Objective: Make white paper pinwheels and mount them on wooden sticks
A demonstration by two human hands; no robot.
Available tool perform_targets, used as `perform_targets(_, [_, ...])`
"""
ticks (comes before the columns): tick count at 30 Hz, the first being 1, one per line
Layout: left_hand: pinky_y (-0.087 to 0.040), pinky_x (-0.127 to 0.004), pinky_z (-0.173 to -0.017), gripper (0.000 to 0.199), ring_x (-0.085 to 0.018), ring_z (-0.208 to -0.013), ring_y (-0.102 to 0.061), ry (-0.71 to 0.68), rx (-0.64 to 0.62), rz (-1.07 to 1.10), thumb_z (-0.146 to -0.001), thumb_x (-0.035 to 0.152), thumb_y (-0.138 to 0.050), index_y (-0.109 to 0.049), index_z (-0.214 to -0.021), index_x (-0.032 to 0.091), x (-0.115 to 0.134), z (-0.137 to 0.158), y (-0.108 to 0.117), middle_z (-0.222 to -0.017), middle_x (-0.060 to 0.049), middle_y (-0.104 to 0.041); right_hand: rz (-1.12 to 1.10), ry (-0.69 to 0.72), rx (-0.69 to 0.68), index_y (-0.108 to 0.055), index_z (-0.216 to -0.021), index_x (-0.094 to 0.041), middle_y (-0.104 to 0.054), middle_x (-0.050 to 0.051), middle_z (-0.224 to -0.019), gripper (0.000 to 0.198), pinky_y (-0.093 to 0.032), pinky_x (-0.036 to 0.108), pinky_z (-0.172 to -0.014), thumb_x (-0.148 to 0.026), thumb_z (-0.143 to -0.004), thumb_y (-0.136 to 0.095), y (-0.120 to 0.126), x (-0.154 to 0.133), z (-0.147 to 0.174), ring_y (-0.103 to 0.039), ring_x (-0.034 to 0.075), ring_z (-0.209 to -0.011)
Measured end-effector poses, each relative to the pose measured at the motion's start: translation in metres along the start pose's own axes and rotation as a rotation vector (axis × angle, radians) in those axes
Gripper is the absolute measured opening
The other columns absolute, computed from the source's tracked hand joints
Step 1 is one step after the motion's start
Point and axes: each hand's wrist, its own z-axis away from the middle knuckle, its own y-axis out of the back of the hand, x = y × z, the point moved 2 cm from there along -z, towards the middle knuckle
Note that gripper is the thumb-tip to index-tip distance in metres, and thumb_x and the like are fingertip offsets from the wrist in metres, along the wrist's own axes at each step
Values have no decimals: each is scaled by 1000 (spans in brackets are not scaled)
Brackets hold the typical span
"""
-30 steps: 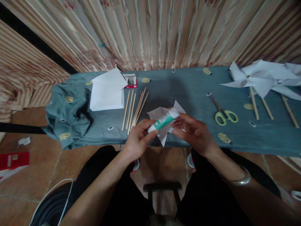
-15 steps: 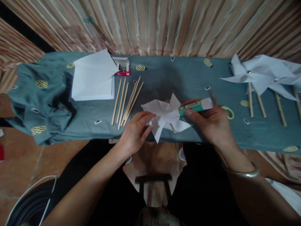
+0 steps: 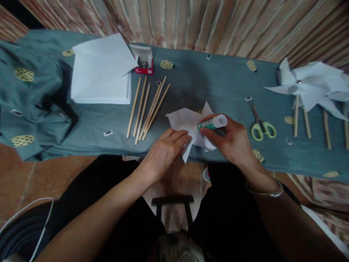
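A white paper pinwheel (image 3: 183,120) lies near the front edge of the cloth-covered table, its points spread out. My left hand (image 3: 166,154) is closed on its lower left side, fingers together against the paper. In my right hand (image 3: 231,140) is a green and white glue stick (image 3: 211,124), tilted, with its tip at the pinwheel's centre. The exact contact between tip and paper is hard to make out. Scissors with light green handles (image 3: 262,125) lie to the right of my right hand, blades pointing away from me.
To the left are several wooden sticks (image 3: 140,107), a stack of white paper (image 3: 100,72) and a red and white box (image 3: 144,67) of small metal pieces. Several pinwheels on sticks (image 3: 308,82) lie at the far right. A curtain (image 3: 191,25) hangs behind the table.
My right hand has brought the glue stick left and tipped it steeper over the pinwheel's centre. My left hand has shifted slightly right. The scissors show fully now, and the view has shifted.
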Motion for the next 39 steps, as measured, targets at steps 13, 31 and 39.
perform_targets(13, [-54, -37, -93, 27, -23, -104, -56, -7, -55, -59, -96, 12, -52, -62, -120, 12, -1, -2, -5, -127, -11, -66, 218, 96, 18, -68, -94, -20, -73, 7, -85, 23, -52, 36, -69, -43, -88, -67, -5, -11, -3, -67, 23, -75])
perform_targets(31, [-54, -39, -94, 27, -24, -107, -56, -24, -69, -94, -96, 10, -50, -61, -121, 12, 0, -2, -5, -125, -11, -66, -114, -58, -37, -71, -96, -21, -75, 2, -88, 24, -54, 36, -77, -39, -81, -75, -11, -4, -3, -69, 20, -78])
perform_targets(39, [-56, -40, -94, 27, -24, -106, -59, -28, -40, -84, -95, 10, -52, -64, -119, 10, 0, -1, -4, -125, -12, -68, -866, -374, 69, -72, -82, -26, -76, -2, -84, 20, -61, 29, -77, -42, -74, -82, -5, 7, -10, -72, 15, -79])
